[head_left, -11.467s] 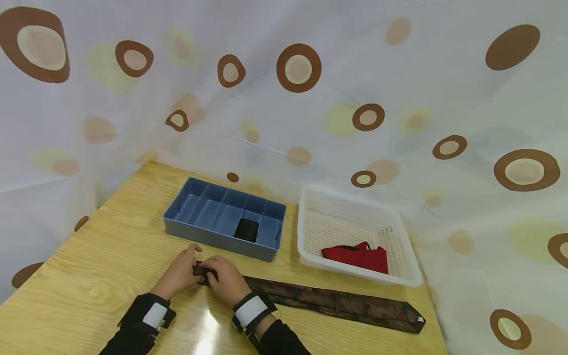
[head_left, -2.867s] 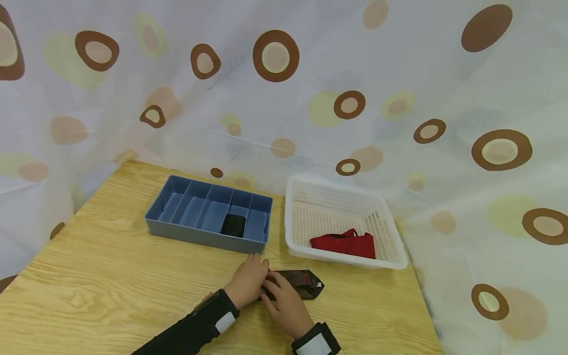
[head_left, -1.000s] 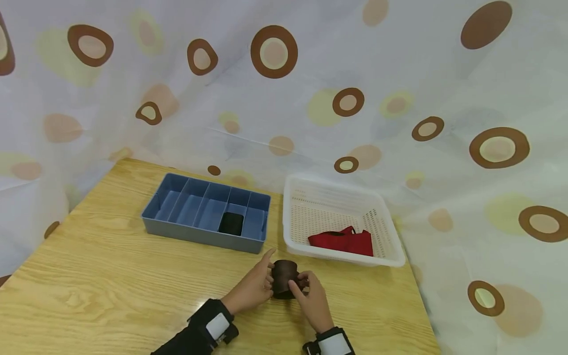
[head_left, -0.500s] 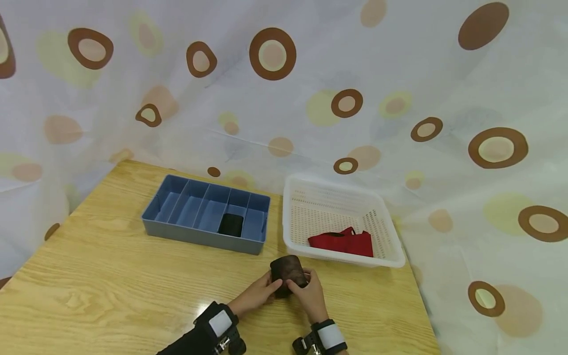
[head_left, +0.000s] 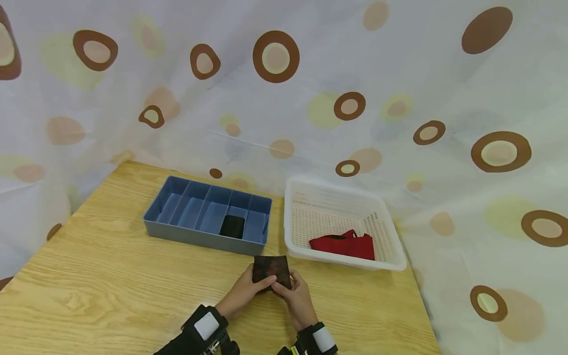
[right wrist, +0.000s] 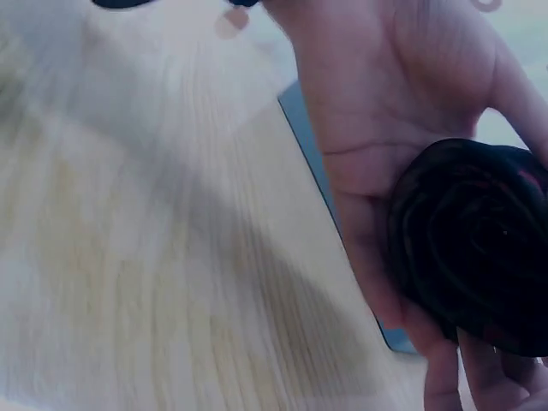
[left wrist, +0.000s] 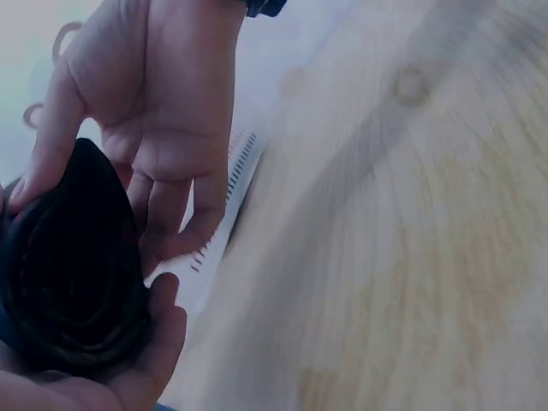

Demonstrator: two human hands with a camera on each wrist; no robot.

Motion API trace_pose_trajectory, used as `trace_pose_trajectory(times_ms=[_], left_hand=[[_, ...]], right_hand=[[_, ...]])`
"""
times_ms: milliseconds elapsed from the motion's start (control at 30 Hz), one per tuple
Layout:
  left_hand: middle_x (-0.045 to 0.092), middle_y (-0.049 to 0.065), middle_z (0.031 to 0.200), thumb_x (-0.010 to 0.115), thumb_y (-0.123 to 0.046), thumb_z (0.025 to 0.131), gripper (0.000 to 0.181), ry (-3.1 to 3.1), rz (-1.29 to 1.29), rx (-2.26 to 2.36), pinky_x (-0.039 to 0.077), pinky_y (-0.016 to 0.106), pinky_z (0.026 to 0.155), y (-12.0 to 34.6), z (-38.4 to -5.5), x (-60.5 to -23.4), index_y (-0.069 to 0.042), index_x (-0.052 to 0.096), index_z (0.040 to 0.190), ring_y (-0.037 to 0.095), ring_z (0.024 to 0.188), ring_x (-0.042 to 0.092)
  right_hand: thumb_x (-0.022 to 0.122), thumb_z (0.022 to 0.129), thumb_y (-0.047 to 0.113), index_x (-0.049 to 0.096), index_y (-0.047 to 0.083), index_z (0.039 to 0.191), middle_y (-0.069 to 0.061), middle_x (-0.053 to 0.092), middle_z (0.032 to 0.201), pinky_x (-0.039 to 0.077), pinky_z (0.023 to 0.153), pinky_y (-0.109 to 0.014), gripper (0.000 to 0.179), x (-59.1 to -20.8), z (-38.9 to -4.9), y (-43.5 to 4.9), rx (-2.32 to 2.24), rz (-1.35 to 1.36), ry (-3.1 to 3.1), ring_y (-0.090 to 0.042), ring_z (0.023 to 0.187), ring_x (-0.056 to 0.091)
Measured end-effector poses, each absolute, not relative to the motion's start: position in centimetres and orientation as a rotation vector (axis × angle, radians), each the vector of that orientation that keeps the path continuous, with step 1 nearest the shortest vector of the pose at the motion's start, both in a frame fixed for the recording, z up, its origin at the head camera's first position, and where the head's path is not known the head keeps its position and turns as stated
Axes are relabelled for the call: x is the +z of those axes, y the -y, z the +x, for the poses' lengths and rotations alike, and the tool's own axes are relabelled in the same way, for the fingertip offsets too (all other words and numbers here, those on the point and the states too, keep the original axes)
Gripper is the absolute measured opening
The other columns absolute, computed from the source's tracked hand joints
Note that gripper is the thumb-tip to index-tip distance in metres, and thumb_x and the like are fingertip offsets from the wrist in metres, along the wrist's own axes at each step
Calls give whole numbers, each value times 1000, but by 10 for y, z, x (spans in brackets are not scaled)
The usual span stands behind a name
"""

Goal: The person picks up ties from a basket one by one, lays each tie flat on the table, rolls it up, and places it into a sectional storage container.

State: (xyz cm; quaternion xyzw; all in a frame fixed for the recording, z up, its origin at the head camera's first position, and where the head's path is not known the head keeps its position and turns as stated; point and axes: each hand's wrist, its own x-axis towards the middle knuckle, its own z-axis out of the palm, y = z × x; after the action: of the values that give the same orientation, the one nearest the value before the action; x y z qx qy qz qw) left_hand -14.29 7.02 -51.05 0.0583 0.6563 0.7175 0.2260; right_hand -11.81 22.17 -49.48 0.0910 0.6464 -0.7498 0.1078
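A dark brown patterned necktie (head_left: 270, 266), rolled into a compact bundle, is held above the table in front of the tray. My left hand (head_left: 243, 292) grips its left side and my right hand (head_left: 299, 299) grips the right, the two thumbs meeting on the near face. Spiral layers of the rolled necktie (right wrist: 475, 248) show end-on in the right wrist view. From the left wrist, the necktie (left wrist: 73, 274) looks like a dark, teardrop-shaped coil with fingers around it. Its far side is hidden in the head view.
A blue-grey tray (head_left: 199, 237) with several compartments stands behind my hands; a black rolled item (head_left: 232, 227) sits in one. To its right, a white perforated basket (head_left: 306, 222) contains folded red fabric (head_left: 341, 246). A patterned sheet (head_left: 266, 118) hangs behind the wooden table (head_left: 102, 276).
The necktie went from lying stretched along the table to rolled up. Within the last second, both hands have tilted the roll and shifted it slightly left.
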Motion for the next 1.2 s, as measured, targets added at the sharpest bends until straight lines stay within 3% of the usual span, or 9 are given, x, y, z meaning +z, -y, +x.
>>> trace_pose_trajectory(times_ms=[133, 233, 367, 533, 700, 833, 900, 1067, 1200], left_hand=[[49, 20, 133, 67, -34, 86, 69, -1784, 93, 2033, 46, 38, 94, -59, -142, -511, 2, 37, 138, 27, 116, 53], [57, 16, 122, 71, -26, 83, 61, -1763, 18, 2089, 47, 31, 88, -49, -142, -509, 2, 46, 131, 17, 103, 58], [61, 8, 111, 70, -21, 82, 49, -1730, -42, 2157, 46, 27, 85, -37, -147, -503, 0, 53, 122, 12, 93, 59], [62, -2, 105, 63, -26, 86, 43, -1667, 14, 2137, 44, 27, 86, -24, -153, -499, -2, 55, 121, 10, 94, 58], [61, -8, 108, 55, -29, 93, 44, -1560, 55, 2126, 44, 28, 89, -13, -156, -503, -4, 50, 128, 8, 99, 58], [56, -8, 114, 54, -30, 94, 51, -1545, 84, 2153, 44, 27, 90, -4, -157, -504, -4, 40, 136, 5, 103, 55], [54, -8, 118, 52, -31, 95, 55, -1541, 142, 2150, 45, 28, 91, 1, -158, -502, -4, 33, 140, 4, 105, 55], [48, 10, 132, 42, -33, 100, 58, -1631, 314, 2067, 46, 41, 96, 15, -163, -495, -7, 19, 147, 13, 103, 59], [52, 19, 120, 45, -29, 100, 48, -2055, 233, 2041, 48, 41, 88, 27, -167, -487, -7, 32, 140, 18, 94, 58]], right_hand=[[67, 85, 7, 45, -3, 126, 6, 64, 99, 50, 80, -22, 47, -495, -118, -215, -2134, 211, -1954, -6, 91, 62], [68, 85, 12, 45, -3, 130, 1, 61, 111, 48, 85, -25, 53, -490, -119, -212, -2048, 134, -2007, -9, 100, 57], [59, 92, 20, 39, -2, 136, -6, 50, 124, 42, 91, -28, 53, -479, -126, -209, -1999, 26, -2000, -11, 107, 49], [47, 98, 21, 33, -4, 139, 4, 60, 115, 47, 90, -29, 50, -467, -137, -202, -2023, -77, -1785, -7, 101, 60], [46, 99, 28, 42, -6, 134, 9, 66, 101, 51, 90, -36, 50, -461, -148, -189, -1966, -84, -1651, -8, 96, 63], [49, 98, 28, 53, 0, 125, 9, 66, 98, 49, 93, -42, 39, -461, -158, -184, -1915, -99, -1698, -8, 96, 61], [49, 98, 26, 58, 4, 119, 10, 67, 97, 50, 91, -38, 31, -461, -164, -182, -1894, -136, -1750, -7, 93, 62], [54, 94, 18, 63, 13, 106, 12, 68, 87, 51, 82, -27, 15, -454, -177, -176, -1931, -208, -1845, -4, 82, 65], [58, 91, 15, 61, 5, 114, 10, 68, 85, 52, 80, -28, 26, -435, -203, -169, -1940, -146, -1988, -4, 79, 64]])
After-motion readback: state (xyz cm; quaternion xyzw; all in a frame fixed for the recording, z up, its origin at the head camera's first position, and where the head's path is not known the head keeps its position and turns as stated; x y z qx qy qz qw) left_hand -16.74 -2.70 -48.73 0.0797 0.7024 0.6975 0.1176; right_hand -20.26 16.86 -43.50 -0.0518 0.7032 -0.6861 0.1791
